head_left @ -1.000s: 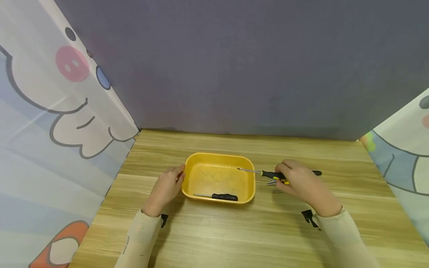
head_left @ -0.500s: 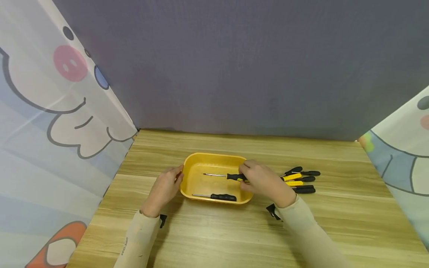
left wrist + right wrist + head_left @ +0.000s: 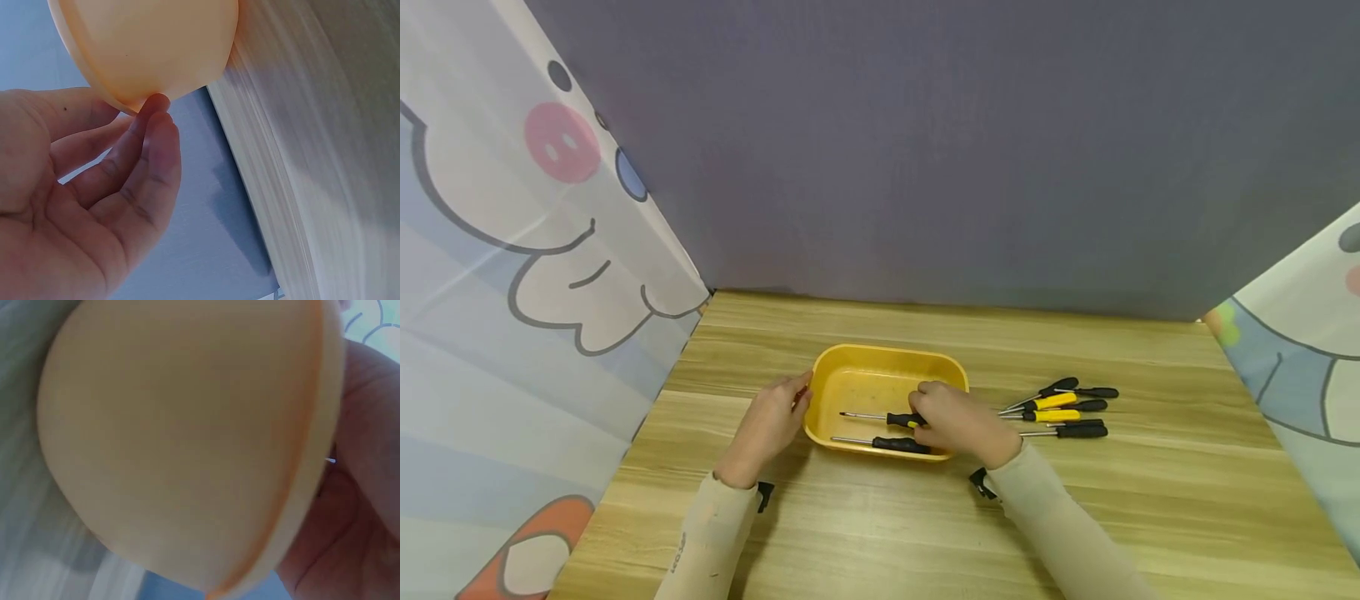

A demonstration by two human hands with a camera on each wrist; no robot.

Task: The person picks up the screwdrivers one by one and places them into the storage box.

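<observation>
A yellow tray stands on the wooden table. My left hand pinches its left rim between thumb and fingers; in the left wrist view that hand touches the tray's rim. Inside the tray, toward its right side, my right hand grips the handle of a black and yellow screwdriver, its shaft pointing left. Just in front of it a black screwdriver lies along the tray's near wall. In the right wrist view the tray's outer wall hides most of the right hand.
Right of the tray several screwdrivers lie close together on the table, among them ones with yellow handles and black handles. A grey panel stands behind the table, with printed cloth at the left.
My right hand has moved left from the screwdriver group, over the tray's right rim and down into the tray, carrying the black and yellow screwdriver. The left hand has stayed at the left rim.
</observation>
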